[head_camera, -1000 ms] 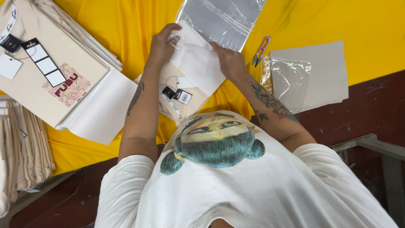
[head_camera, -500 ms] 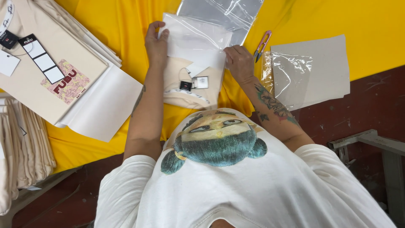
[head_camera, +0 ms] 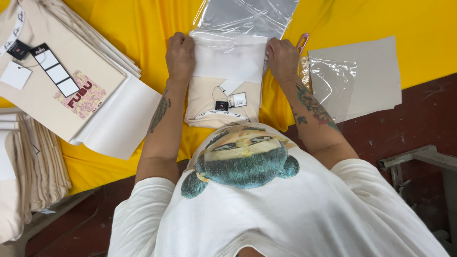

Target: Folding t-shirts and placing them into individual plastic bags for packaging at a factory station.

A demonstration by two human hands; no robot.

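We grip the folded shirt point(head_camera: 223, 95) at both sides: our left hand point(head_camera: 180, 54) closes on its left edge, our right hand point(head_camera: 282, 58) on its right edge, each at the mouth of the clear bag point(head_camera: 247, 16). The shirt's far end, wrapped in white paper, sits just inside the bag's opening; its near end, with hang tags point(head_camera: 231, 101), lies outside on the yellow cloth point(head_camera: 143, 28). To our left lies a stack of shirts point(head_camera: 52, 81) with a sheet of paper under the top one. To our right, grey cardboard point(head_camera: 366, 76) carries crumpled clear film, and a pink clip point(head_camera: 303, 42) lies just beside our right hand.
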